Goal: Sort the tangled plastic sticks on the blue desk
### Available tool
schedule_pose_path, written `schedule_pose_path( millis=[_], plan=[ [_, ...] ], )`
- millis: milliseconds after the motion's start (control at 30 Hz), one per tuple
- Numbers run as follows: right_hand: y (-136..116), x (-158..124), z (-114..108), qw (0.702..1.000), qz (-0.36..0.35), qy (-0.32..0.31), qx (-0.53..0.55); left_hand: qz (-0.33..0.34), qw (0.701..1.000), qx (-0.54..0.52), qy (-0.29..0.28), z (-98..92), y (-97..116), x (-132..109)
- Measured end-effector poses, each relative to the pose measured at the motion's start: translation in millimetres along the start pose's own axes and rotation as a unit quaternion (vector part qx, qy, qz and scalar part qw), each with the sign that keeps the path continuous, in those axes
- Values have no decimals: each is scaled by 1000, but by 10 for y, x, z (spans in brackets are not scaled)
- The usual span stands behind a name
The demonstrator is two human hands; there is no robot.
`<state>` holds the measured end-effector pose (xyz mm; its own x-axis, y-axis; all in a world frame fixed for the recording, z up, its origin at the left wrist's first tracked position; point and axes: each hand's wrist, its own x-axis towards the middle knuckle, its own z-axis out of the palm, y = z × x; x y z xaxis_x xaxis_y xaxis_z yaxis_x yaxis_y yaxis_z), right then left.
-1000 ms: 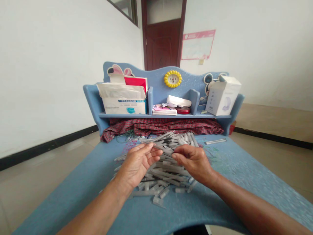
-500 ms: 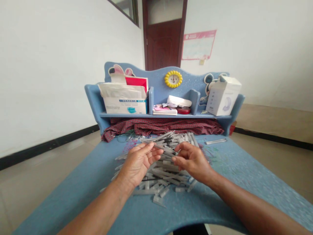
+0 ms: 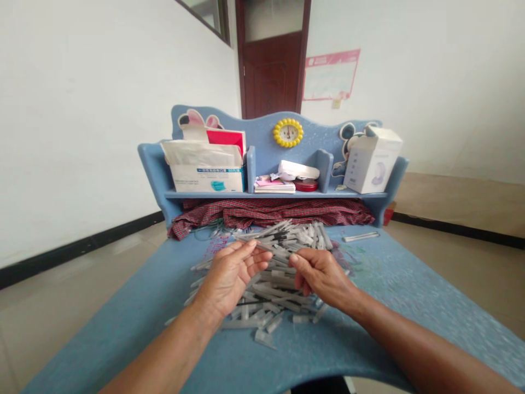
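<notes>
A slender, translucent whitish pen is held slantwise above the pile. My left hand pinches its left part between thumb and forefinger, the other fingers loosely curled. With thumb and bent forefinger, my right hand grips the pen's right end, which is partly covered by those fingers. Under both hands spreads a heap of pen parts, mostly frosted barrels and short caps, with a few black pieces among them. A loose cap lies at the heap's near edge.
The blue table has a raised back shelf. On it stand a mask box, a red tin and a white carton. Checked cloth lies underneath. A clear stick-like item rests at right.
My right hand's fingers have closed onto the pen's right end, where they were parted before. My left hand keeps its pinch. The view has shifted slightly.
</notes>
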<state>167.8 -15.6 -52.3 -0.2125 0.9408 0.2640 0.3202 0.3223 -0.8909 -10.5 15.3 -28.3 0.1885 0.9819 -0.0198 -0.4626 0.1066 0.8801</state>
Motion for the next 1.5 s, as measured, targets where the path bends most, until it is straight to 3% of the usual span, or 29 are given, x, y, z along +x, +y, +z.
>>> schedule_pose_path(
  millis=[133,333,500,633,800,967,1100,1300,1500],
  plan=[
    [5,0,8,997,-32,57,-32,0,1000,2,3,5,0,-1],
    [-29,-4,-3,1000,-6,25,-12,3,1000,8,-2,-17,-16,11],
    [-36,-24,2,997,-34,49,-48,4,1000,14,-6,-6,-22,4],
    [-56,-18,26,999,28,30,31,7,1000,22,-14,9,-29,-4],
    [-107,-12,18,975,125,-26,181,16,999,21,-33,18,-26,-9],
    [-119,-15,-1,986,78,24,146,17,999,20,-31,11,-30,6],
    [-101,-14,19,983,77,13,164,19,999,25,-38,-1,-24,12],
    [-83,-11,16,940,149,-49,302,36,996,46,-67,13,23,-3],
    [-43,-14,-40,878,160,-145,427,46,989,60,-131,-13,75,-4]
  ],
)
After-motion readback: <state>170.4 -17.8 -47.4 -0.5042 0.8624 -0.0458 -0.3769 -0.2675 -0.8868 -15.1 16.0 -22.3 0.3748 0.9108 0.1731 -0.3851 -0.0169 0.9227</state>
